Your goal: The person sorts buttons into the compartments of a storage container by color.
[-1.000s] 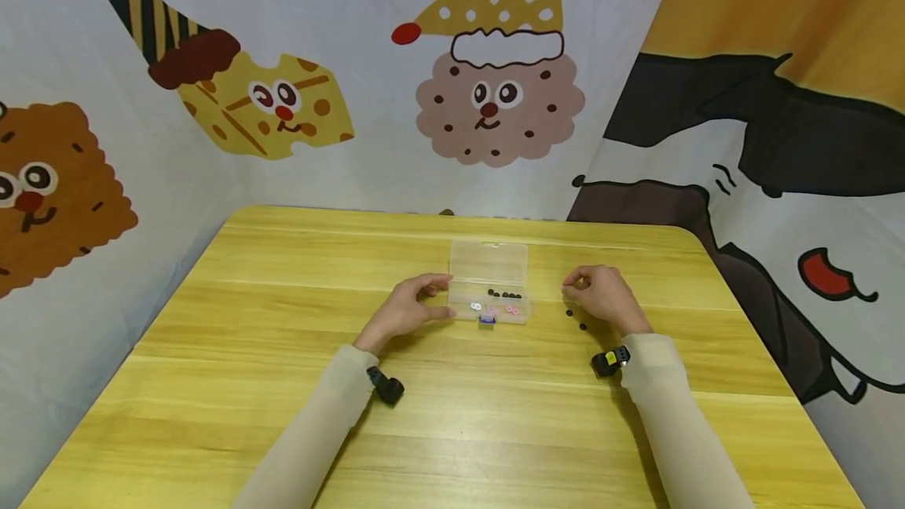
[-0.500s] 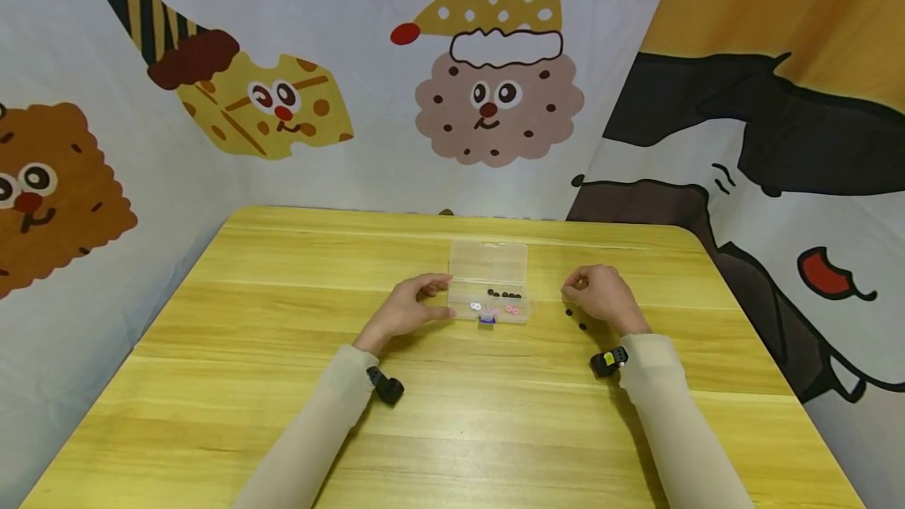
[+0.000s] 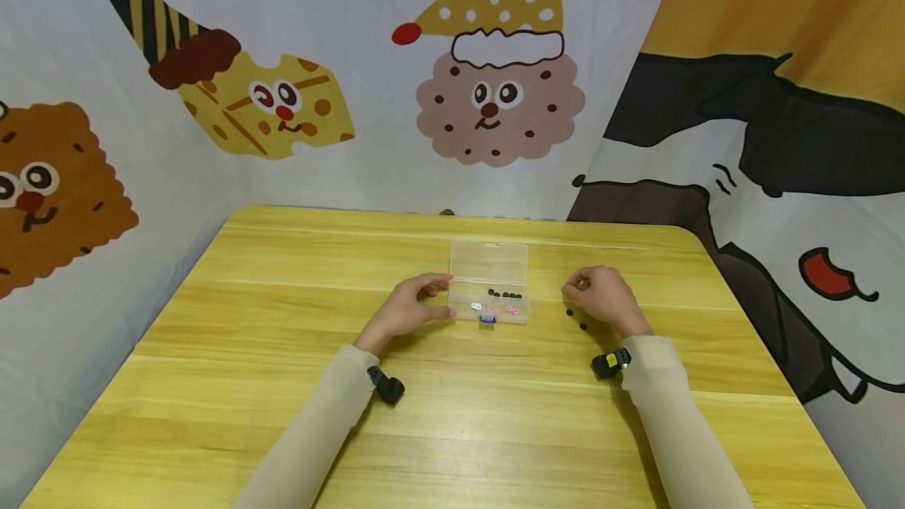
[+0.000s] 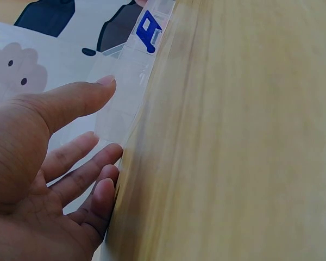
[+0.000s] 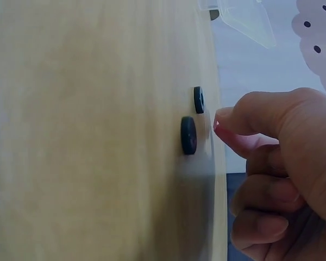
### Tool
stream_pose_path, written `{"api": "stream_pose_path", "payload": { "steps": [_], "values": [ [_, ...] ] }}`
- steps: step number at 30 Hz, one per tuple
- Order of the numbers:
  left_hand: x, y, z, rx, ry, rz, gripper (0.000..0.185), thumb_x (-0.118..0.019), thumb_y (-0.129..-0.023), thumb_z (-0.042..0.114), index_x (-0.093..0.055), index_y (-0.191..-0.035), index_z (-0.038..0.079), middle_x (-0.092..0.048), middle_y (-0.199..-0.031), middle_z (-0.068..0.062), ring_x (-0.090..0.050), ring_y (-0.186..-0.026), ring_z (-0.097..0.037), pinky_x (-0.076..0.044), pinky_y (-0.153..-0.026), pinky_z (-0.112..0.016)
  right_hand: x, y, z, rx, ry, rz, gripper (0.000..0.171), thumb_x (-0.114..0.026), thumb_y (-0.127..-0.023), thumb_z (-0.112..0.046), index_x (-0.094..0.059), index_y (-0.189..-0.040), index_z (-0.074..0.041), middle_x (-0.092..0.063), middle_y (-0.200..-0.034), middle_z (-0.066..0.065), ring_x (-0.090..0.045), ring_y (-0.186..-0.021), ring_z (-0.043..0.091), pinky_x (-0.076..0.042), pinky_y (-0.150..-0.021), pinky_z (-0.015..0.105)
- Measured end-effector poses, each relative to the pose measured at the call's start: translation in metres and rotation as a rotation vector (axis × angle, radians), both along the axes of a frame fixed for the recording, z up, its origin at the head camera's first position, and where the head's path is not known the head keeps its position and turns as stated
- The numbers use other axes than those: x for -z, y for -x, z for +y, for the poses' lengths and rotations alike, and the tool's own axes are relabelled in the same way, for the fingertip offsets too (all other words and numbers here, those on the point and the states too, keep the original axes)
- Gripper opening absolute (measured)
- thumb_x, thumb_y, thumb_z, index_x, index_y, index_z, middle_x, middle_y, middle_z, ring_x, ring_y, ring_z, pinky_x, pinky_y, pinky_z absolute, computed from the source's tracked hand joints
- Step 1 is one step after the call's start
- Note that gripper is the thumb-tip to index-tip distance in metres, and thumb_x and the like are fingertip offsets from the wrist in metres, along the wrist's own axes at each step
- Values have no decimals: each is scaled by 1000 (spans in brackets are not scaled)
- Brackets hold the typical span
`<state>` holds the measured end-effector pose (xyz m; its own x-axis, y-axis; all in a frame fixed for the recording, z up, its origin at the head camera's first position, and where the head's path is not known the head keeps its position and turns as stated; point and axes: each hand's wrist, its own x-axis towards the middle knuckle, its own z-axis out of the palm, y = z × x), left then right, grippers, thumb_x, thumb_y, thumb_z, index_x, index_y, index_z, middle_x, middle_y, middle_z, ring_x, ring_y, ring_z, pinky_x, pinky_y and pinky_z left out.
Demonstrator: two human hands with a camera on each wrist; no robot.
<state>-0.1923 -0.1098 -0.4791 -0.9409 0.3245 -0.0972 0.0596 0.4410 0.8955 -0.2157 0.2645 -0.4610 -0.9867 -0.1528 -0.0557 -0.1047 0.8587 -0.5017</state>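
A clear plastic box [image 3: 488, 261] lies on the table with its lid raised at the back. Black discs [image 3: 505, 295], white ones [image 3: 476, 306] and pink ones [image 3: 512, 310] sit in its compartments; a blue latch [image 4: 149, 31] is at the front. My left hand [image 3: 406, 305] lies at the box's left end, thumb and fingers spread apart, fingertips at its edge. To the right, my right hand [image 3: 604, 293] has thumb and index tips together, other fingers curled. Nothing shows between these tips. Two black discs [image 5: 188, 135] [image 5: 199, 100] stand out on the table beside this hand.
The wooden table [image 3: 452, 430] extends around the box on all sides. A cloth with cartoon prints [image 3: 297, 179] hangs behind its far edge. Small black cameras [image 3: 387, 388] are strapped to both wrists.
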Motion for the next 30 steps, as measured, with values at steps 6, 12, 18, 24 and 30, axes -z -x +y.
{"api": "stream_pose_path", "payload": {
  "steps": [6, 12, 18, 24, 30],
  "values": [
    [0, 0, 0, -1, 7, 1, 65, -85, -86, 23, -59, -145, 20, -65, -137, -2, -56, -125, -25, -46, -111, -45, 1, -2, 1, 1, 36, 1, 21, -66, -99, -30, -77, -103, -12, -72, -85, 6, -55, -64, 17, -46, -60, 30],
    [0, 0, 1, -4, 12, 3, 64, -85, -86, 23, -59, -145, 21, -65, -137, -2, -56, -126, -25, -46, -111, -45, 2, -4, -3, 1, 77, 13, 20, -67, -100, -30, -77, -103, -13, -61, -69, 3, -47, -55, 17, -42, -54, 30],
    [-1, -1, 1, -4, 12, 1, 64, -84, -86, 24, -59, -145, 22, -65, -137, -1, -56, -126, -25, -46, -111, -45, 4, -6, -7, -6, 95, 40, 19, -68, -99, -28, -77, -102, -11, -52, -62, 2, -41, -49, 15, -38, -48, 28],
    [0, 0, 0, -4, 11, -4, 64, -85, -86, 24, -59, -145, 23, -65, -137, -1, -56, -127, -26, -45, -112, -45, 6, -9, -12, 10, 141, 6, 19, -69, -99, -29, -76, -104, -12, -53, -64, 3, -42, -49, 16, -38, -45, 29],
    [0, 0, 0, -3, 10, -10, 64, -84, -87, 25, -59, -145, 23, -65, -137, -1, -55, -127, -26, -45, -112, -46, 5, -12, -15, 12, 175, 1, 19, -69, -99, -30, -76, -104, -13, -52, -64, 3, -41, -48, 15, -38, -44, 29]
  ]
}}
